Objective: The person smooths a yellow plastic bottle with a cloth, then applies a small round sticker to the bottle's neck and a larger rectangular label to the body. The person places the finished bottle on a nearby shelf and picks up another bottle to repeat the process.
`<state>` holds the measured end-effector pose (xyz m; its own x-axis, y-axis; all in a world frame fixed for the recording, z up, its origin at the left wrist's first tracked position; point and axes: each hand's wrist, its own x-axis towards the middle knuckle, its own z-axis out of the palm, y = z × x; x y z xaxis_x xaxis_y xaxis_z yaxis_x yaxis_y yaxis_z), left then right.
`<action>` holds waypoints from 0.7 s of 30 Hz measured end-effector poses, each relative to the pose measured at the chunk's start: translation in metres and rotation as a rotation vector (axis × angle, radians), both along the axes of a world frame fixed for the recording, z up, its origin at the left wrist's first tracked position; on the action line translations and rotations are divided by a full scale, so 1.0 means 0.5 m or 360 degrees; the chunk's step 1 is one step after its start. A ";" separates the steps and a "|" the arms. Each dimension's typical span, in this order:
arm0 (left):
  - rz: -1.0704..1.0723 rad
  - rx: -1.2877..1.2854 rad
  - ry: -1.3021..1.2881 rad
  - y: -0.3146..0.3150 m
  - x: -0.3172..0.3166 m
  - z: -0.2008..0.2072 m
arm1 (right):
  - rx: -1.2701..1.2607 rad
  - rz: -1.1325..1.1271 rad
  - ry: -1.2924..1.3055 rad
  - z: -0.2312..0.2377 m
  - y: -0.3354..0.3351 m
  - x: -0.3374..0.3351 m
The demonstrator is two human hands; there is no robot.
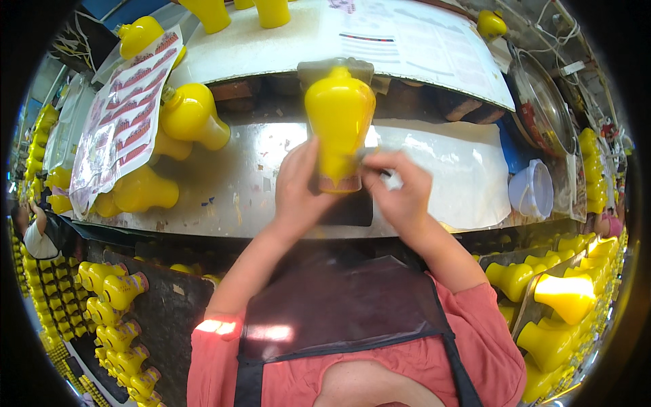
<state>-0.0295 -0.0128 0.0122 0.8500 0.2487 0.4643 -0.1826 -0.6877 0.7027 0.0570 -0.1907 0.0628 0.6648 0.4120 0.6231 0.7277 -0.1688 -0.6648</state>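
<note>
A glossy yellow vase (339, 108) with broad shoulders and a narrow neck lies or leans in front of me, its neck pointing away. Around its foot runs a reddish patterned band (339, 184). My left hand (298, 180) grips the vase's lower left side, its fingers partly hidden behind it. On the opposite side, my right hand (400, 186) is closed in a pinch against the lower body. A small dark piece (363, 155) shows at its fingertips, too blurred to name. Behind the neck is a dark grey block-like rest (365, 70).
A sheet of red printed decals (122, 122) drapes over yellow vases at the left. A raised white board (285, 51) crosses the far side of the metal table (251, 159). At right stand a whitish bucket (532, 190) and a round glass-like lid (542, 102). Vases crowd both sides.
</note>
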 end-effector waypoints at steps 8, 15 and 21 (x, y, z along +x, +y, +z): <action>0.0174 -0.0121 0.0293 -0.007 0.008 0.028 | -0.0088 0.0053 0.0257 0.006 -0.008 0.000; -0.0012 0.0069 -0.0046 0.012 0.010 0.038 | 0.0379 0.0088 0.1444 0.007 -0.040 0.066; 0.0126 0.0032 0.0214 -0.005 0.012 0.026 | 0.0003 0.0170 0.1544 -0.015 -0.004 0.065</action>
<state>-0.0237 -0.0152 0.0254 0.8830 0.3093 0.3531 -0.0324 -0.7102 0.7033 0.0897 -0.1929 0.0550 0.8486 0.4993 -0.1747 -0.1248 -0.1318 -0.9834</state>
